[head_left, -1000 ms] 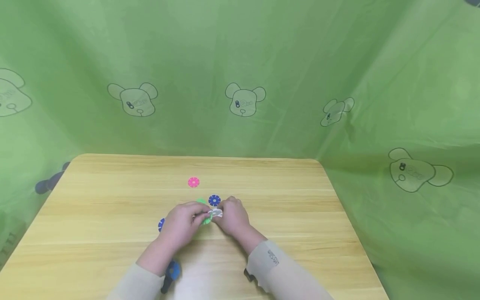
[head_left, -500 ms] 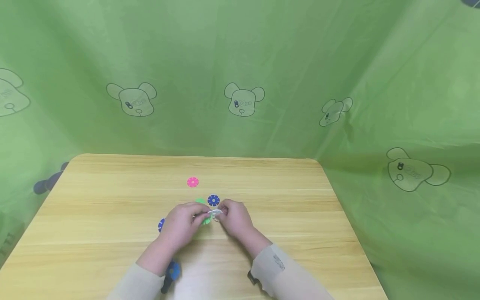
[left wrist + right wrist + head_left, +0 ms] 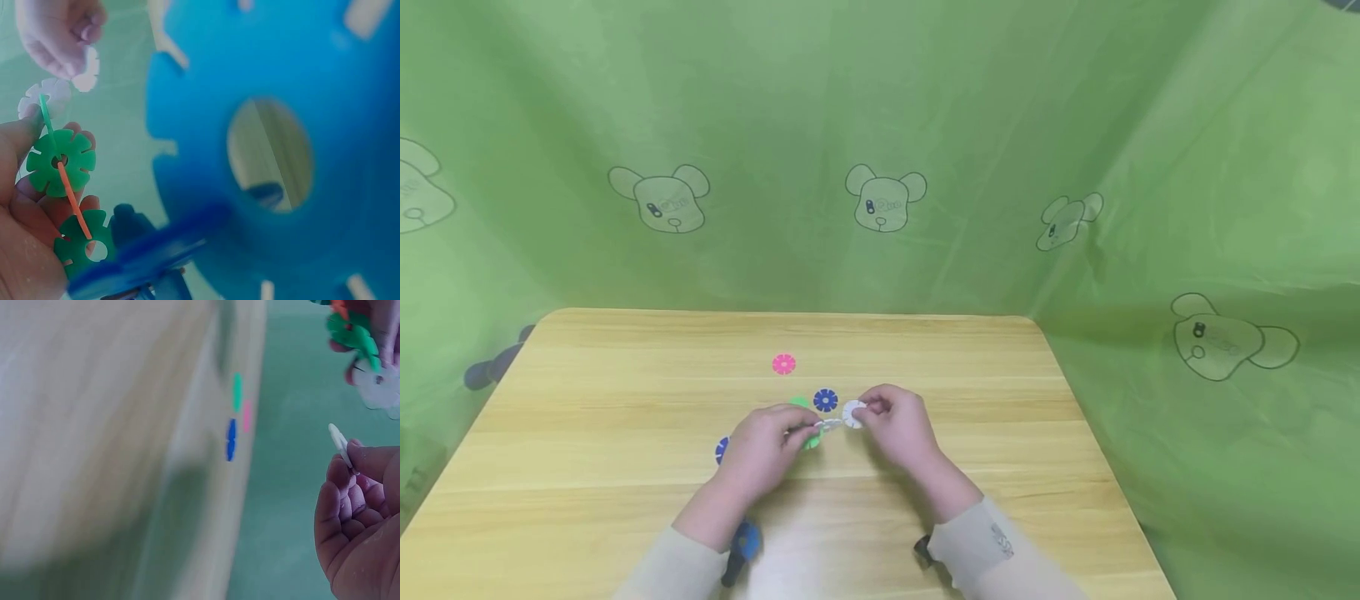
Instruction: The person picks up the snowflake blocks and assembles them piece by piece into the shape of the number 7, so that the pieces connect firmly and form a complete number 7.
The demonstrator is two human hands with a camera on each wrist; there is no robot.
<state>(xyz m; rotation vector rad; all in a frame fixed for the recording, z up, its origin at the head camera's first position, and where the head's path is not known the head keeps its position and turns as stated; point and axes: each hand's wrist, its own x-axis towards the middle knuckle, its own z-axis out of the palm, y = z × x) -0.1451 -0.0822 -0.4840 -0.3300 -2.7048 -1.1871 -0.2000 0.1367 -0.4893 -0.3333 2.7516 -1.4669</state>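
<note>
A thin, round white plastic disc with slots cut into its rim [image 3: 853, 414] is held above the table by the right hand [image 3: 904, 425], which pinches one edge between thumb and fingertips and leaves the opposite edge exposed. It looks very light and fairly stiff, probably with a slight spring; its smooth faces may slide or twist under a loose pinch, and the narrow slots would likely bend or mark if forced sideways. The outer rim, away from whichever slot is used, seems the best place to hold it. Just beside it, with a gap visible in the right wrist view, is a chain of interlocked slotted plastic discs [image 3: 76, 150], white at the near end, then green and orange, some seen edge-on. The left hand [image 3: 767, 446] pinches this white end, its fingers behind the green pieces; the chain will probably sag or swivel at its joints, so gripping close to the end makes sense. A large blue slotted disc [image 3: 200, 81] looms by the left wrist camera; I cannot tell whether it is linked. Farther out, a pink slotted disc [image 3: 784, 364] and a dark blue slotted disc [image 3: 825, 400] lie flat on the pale wood-grain table [image 3: 962, 358].
</note>
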